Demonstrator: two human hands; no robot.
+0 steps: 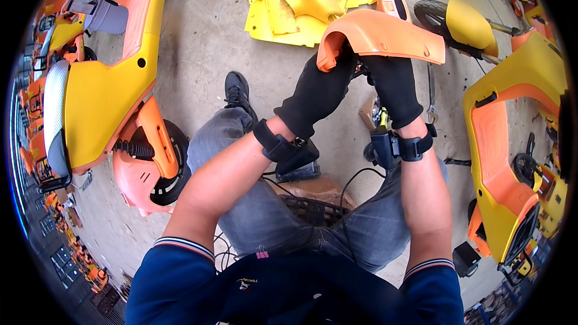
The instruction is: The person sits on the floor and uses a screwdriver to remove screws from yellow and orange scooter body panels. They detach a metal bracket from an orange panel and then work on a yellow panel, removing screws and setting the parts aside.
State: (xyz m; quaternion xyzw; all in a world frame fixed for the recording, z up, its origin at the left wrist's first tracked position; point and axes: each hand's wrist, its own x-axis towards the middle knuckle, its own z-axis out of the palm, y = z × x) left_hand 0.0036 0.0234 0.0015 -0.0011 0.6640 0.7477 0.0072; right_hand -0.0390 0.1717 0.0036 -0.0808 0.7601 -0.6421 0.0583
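In front of me, both black-gloved hands reach under a curved orange plastic cover (385, 37). My left hand (322, 87) is at its left end, and my right hand (391, 87) is under its middle. Both hands are closed around its lower edge, though the fingers are largely hidden beneath it. A small metallic part shows in the gap between my hands, too little of it to name. Directly beyond the cover is another orange piece (391, 0) with a dark oval opening. I cannot tell whether the two are joined.
Yellow plastic panels (295, 6) lie piled on the concrete floor ahead. Yellow-and-orange scooter bodies stand at left (108, 102) and right (481, 126). A wheel with a yellow fender (469, 27) is at far right. A black crate (313, 210) and cables sit between my legs.
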